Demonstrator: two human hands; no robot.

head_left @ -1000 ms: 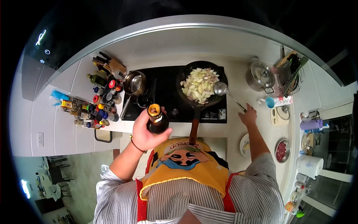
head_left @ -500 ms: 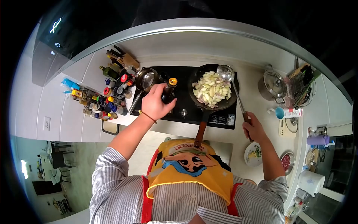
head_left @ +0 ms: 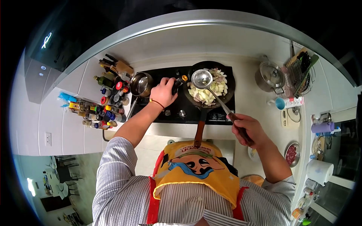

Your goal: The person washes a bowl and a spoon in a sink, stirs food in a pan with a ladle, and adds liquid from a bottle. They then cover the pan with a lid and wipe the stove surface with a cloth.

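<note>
My left hand is wrapped round a dark bottle, which tilts to the right with its orange-rimmed mouth near the ladle. My right hand grips the brown handle of a metal ladle. The ladle's bowl is over the left part of a black frying pan. Pale sliced pieces with some pinkish bits lie in the pan, partly hidden by the ladle. The pan's wooden handle points towards my yellow apron, with neither hand on it.
A small saucepan is at the left of the black stove. Bottles and jars crowd the left counter beside a knife block. To the right are a lidded pot, a cup and a bowl of red meat.
The bottle has gone from upright to tilted right. The ladle has moved left and its bowl now lies beside the bottle's mouth. My right hand has moved slightly left, covering part of the plate.
</note>
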